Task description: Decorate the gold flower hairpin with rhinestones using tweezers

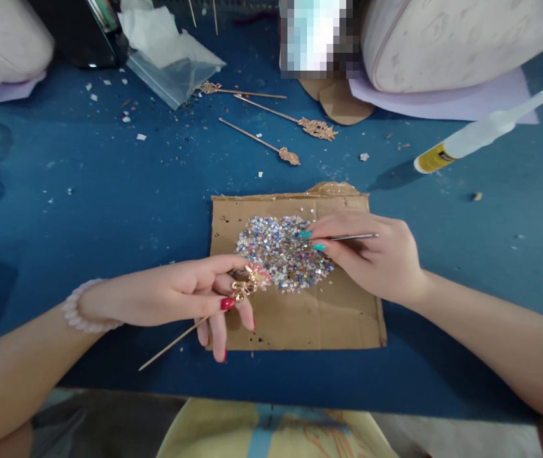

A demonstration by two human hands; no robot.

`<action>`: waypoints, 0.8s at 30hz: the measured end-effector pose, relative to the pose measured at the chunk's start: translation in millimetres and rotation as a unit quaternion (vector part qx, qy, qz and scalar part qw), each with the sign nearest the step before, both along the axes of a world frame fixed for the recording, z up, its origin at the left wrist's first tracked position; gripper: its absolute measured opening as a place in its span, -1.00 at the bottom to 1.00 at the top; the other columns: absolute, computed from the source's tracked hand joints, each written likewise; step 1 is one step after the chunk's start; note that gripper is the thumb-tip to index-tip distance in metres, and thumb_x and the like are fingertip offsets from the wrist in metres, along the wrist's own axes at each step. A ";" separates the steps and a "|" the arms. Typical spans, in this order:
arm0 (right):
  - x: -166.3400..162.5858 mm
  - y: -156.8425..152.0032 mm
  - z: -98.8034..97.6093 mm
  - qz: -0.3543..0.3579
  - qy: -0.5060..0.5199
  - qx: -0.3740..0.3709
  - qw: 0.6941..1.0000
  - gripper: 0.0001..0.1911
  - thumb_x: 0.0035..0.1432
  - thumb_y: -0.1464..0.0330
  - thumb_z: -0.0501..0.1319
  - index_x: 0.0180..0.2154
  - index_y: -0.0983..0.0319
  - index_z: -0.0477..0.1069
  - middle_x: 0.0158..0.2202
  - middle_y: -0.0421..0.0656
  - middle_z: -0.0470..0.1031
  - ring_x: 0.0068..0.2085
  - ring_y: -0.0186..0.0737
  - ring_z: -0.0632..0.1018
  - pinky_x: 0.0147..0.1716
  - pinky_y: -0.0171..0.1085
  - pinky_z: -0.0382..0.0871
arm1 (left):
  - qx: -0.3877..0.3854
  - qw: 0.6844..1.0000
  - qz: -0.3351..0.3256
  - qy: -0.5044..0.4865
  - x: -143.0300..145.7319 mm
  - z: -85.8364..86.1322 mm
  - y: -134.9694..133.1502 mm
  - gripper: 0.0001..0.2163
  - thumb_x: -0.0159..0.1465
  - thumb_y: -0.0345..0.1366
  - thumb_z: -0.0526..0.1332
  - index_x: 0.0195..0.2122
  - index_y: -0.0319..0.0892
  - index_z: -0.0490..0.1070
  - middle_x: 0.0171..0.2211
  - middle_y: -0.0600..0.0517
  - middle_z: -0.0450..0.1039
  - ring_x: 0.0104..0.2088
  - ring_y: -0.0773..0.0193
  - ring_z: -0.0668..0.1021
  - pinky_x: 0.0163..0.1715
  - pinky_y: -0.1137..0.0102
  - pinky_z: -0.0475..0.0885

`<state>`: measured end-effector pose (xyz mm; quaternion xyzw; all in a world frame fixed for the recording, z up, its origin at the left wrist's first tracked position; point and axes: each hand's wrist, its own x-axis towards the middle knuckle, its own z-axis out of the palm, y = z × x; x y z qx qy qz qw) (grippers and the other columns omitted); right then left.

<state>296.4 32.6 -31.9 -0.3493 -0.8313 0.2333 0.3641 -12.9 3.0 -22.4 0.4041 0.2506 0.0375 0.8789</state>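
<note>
My left hand (pixel 190 294) pinches a gold hairpin (pixel 190 331) by its ornate head, which sits at the edge of a pile of shiny sequins (pixel 283 251). The pin's long stem slants down to the left. The sequins lie on a brown cardboard sheet (pixel 328 312). My right hand (pixel 371 254) is closed on a thin metal pick (pixel 352 237), its fingertips resting over the right side of the sequin pile. The pick's tip is hidden under the fingers.
Three more gold hairpins (pixel 261 141) lie on the blue table (pixel 109 203) beyond the cardboard. A white glue bottle (pixel 481 132) lies at the right. A clear plastic bag (pixel 170 63) and white rounded objects (pixel 443 38) sit at the back. Small scraps dot the table.
</note>
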 end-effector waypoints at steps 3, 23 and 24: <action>-0.4 0.1 1.0 -0.001 -0.009 -0.002 1.000 -0.79 0.36 0.49 0.24 -0.28 0.10 0.57 -0.33 -0.23 0.71 -0.28 -0.24 0.73 -0.24 -0.27 0.68 | -0.001 1.000 0.004 -0.003 0.9 0.0 0.0 -0.61 0.60 -0.34 0.03 0.37 0.21 0.14 0.06 0.05 0.53 -0.19 0.37 0.76 -0.22 0.63 0.58; 1.4 1.1 -2.4 -0.006 0.011 0.007 1.000 -0.80 0.32 0.51 0.25 -0.25 0.11 0.58 -0.32 -0.22 0.71 -0.26 -0.24 0.73 -0.25 -0.29 0.67 | 0.033 0.998 -0.017 0.042 5.2 6.3 3.6 -0.58 0.57 -0.19 0.09 0.38 -0.04 0.02 0.11 -0.22 0.54 -0.21 0.15 0.77 -0.29 0.42 0.62; 1.2 1.1 -2.4 -0.006 0.012 0.005 1.000 -0.81 0.32 0.52 0.25 -0.25 0.13 0.58 -0.32 -0.21 0.71 -0.26 -0.25 0.73 -0.25 -0.29 0.67 | 0.031 0.999 -0.017 0.039 5.1 6.1 3.4 -0.57 0.57 -0.20 0.09 0.39 -0.03 0.01 0.12 -0.22 0.54 -0.20 0.14 0.77 -0.28 0.41 0.63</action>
